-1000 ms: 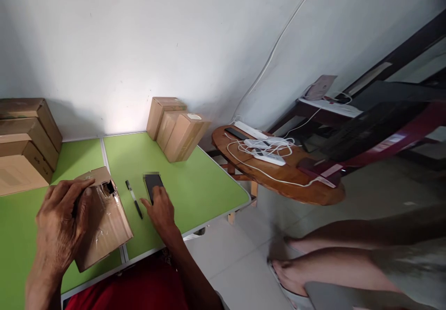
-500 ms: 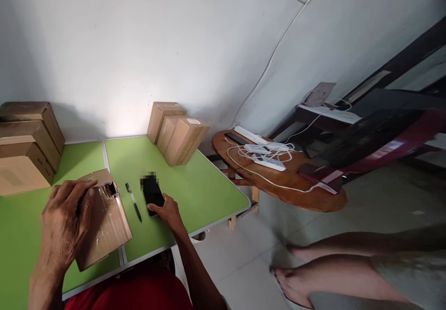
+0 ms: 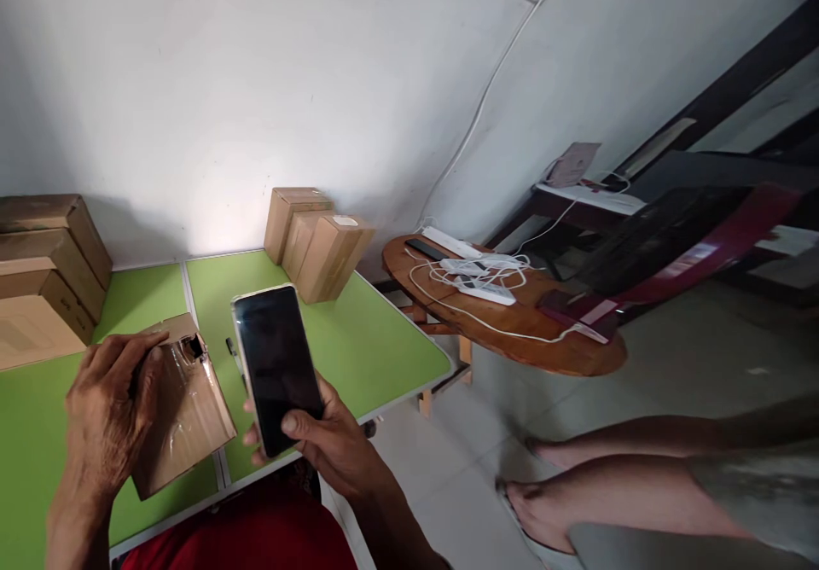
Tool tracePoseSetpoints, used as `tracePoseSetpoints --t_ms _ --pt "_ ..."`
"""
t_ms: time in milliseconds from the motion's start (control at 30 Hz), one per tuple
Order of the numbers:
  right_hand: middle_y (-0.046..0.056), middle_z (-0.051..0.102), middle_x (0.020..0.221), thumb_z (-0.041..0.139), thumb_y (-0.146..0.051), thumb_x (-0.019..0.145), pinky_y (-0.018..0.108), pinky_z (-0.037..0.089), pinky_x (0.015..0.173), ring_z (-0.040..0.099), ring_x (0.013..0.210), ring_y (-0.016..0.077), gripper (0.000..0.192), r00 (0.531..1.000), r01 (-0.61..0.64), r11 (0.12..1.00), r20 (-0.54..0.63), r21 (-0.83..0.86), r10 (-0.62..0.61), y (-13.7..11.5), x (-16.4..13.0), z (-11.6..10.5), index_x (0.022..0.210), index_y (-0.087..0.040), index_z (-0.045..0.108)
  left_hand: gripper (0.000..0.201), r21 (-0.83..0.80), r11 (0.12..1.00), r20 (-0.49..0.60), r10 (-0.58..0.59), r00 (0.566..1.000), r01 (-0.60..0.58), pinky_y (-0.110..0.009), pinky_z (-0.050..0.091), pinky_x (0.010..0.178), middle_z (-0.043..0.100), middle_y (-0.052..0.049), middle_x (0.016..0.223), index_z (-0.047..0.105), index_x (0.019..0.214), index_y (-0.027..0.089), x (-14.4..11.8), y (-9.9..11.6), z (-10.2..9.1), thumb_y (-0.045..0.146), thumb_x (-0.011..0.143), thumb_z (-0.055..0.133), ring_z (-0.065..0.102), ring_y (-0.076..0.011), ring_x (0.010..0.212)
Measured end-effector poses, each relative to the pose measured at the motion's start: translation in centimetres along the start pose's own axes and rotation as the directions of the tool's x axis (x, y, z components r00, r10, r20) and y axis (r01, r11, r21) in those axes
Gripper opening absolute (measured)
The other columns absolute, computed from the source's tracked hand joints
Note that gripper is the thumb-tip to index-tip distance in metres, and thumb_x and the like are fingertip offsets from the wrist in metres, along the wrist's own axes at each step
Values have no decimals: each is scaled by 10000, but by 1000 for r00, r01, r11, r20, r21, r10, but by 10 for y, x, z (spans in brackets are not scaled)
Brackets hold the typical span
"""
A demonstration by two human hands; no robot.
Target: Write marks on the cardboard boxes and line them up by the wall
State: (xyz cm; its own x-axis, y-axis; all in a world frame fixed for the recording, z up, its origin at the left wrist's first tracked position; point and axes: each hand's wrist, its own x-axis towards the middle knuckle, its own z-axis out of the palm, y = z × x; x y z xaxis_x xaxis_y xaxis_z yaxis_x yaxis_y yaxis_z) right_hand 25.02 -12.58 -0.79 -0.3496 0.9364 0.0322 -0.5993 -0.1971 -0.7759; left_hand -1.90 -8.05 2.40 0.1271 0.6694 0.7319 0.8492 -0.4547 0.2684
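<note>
My right hand (image 3: 326, 433) is wrapped round a smartphone (image 3: 275, 365), thumb on its dark screen, raised above the front of the green table (image 3: 384, 348). Under my left hand (image 3: 119, 391) is a taped cardboard box (image 3: 185, 425) with a torn hole near its far right corner. The fingers of that hand curl over the box's left side and grip it. Partly hidden behind the phone, a pen (image 3: 234, 353) lies on the table.
Cardboard boxes stand at the table's back left (image 3: 44, 314) and back right (image 3: 329, 258). To the right, a round wooden table (image 3: 512, 340) carries power strips (image 3: 483, 290) and tangled white cables. Another person's legs (image 3: 607, 485) are at the lower right.
My right hand has lifted the phone off the table and brought it up closer to me, covering part of the pen. My left hand stays on the box. The view has shifted slightly.
</note>
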Motion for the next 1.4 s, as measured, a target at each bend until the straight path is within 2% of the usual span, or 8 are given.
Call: tracePoseSetpoints --t_ms 100,233,433,700,1000,1167,1267,1400 --pt "-9 841 907 1048 -448 828 384 709 727 864 800 260 602 997 -18 1000 76 16 17 7 1 26 1294 -297 697 304 3 1000 5 9 1000 -9 -414 545 913 805 -92 1143 815 1246 241 0 0 -1 352 1178 540 710 -287 1027" --pt "-13 845 938 1046 -394 808 341 692 731 866 791 237 598 990 -92 996 113 18 90 23 4 39 1291 -288 709 313 26 999 11 18 1000 -19 -403 534 866 804 -92 1135 796 1213 227 -1 2 -2 324 1187 500 694 -286 1019" --pt "1 849 903 1058 -347 790 304 671 697 844 733 215 584 985 -112 992 138 62 102 41 4 39 1259 -259 721 332 28 999 10 43 999 -43 -408 535 855 802 -98 1160 802 1274 219 -4 2 -2 296 1175 495 693 -297 1046" --pt "-6 841 873 1071 -348 787 350 683 740 853 737 247 637 981 -145 987 143 69 134 52 5 35 1295 -249 699 362 13 1000 12 13 1000 -13 -411 540 884 804 -97 1194 803 1300 226 -8 0 0 357 1180 488 703 -304 1071" --pt "2 850 878 1090 -399 757 359 696 799 857 745 243 676 984 -151 986 108 66 143 41 0 34 1291 -256 702 357 1 1000 29 -18 999 18 -450 576 923 823 -97 1185 836 1284 282 -3 2 -3 372 1153 516 744 -320 1084" --pt "-10 833 837 1069 -436 795 332 680 696 835 693 233 633 991 -91 993 104 80 83 34 -1 29 1290 -255 717 395 30 999 30 -34 999 33 -463 579 901 818 -116 1147 853 1251 227 4 6 -3 402 1164 509 736 -317 1029" --pt "-14 816 809 1042 -507 823 328 664 635 802 631 223 603 1000 -17 995 24 95 15 33 5 19 1266 -255 718 394 50 999 26 -23 999 21 -450 571 911 810 -111 1117 857 1223 215 8 7 -2 429 1164 531 725 -307 1026" --pt "-1 815 885 1037 -606 764 334 660 600 787 625 218 657 972 76 997 -223 -12 -77 35 29 -17 1210 -245 717 426 73 997 -3 20 1000 -20 -466 567 912 805 -122 1105 858 1203 191 9 3 0 497 1155 566 717 -329 1049"
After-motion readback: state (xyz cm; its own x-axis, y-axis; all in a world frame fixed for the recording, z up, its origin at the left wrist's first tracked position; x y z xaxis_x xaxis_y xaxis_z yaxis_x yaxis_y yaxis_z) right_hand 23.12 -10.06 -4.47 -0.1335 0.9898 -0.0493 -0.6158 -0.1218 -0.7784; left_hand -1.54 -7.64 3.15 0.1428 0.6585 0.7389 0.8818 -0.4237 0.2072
